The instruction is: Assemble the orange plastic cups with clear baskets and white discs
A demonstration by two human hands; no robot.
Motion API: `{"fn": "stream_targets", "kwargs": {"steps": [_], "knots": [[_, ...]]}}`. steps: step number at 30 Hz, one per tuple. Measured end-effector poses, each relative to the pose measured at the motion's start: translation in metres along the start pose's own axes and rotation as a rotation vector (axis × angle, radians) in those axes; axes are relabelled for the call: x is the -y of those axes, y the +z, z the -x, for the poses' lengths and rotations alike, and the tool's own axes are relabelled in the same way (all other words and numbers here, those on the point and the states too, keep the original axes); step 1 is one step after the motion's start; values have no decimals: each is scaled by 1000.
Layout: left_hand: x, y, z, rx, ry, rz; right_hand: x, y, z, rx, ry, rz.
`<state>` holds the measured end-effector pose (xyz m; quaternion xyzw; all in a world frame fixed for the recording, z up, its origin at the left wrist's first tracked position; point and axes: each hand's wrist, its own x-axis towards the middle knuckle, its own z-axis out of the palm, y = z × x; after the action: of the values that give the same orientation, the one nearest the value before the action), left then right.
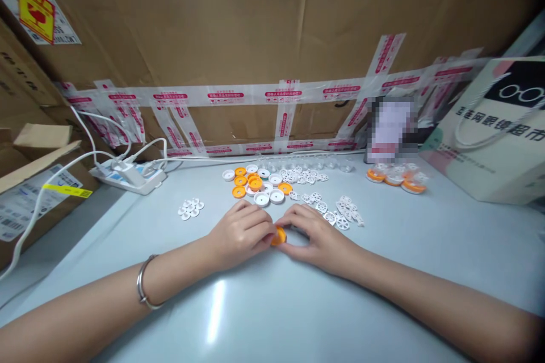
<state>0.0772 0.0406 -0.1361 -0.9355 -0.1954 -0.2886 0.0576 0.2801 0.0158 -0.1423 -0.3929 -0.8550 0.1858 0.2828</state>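
Observation:
My left hand (240,233) and my right hand (314,233) meet at the middle of the pale table (383,272). Both have their fingers curled and pinch one small orange round cap (279,236) between them. Just beyond my fingers lies a cluster of orange and white caps (256,184). Small white wheel-shaped pieces (346,211) are scattered to the right of my right hand. A silver bangle (143,290) circles my left wrist.
A little heap of white wheel pieces (191,208) sits at the left. A white power strip (128,177) with cables lies at the back left. Assembled orange-and-white pieces (395,176) stand at the back right beside a paper bag (494,130). Taped cardboard (255,39) walls the back.

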Motion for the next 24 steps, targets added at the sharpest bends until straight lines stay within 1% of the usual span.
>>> {"fn": "stream_targets", "kwargs": {"steps": [8,14,17,20,24], "knots": [[2,1,2,13,89,-56,-1,0,1,7,10,10],[5,4,4,-37,136,-57,-5,2,1,13,14,-17],[6,0,5,-40,125,-26,-6,2,1,17,21,-28],[3,-7,8,-30,71,12,-6,1,1,30,31,-40],[-10,-14,14,45,24,49,-6,0,1,34,27,-46]]}}
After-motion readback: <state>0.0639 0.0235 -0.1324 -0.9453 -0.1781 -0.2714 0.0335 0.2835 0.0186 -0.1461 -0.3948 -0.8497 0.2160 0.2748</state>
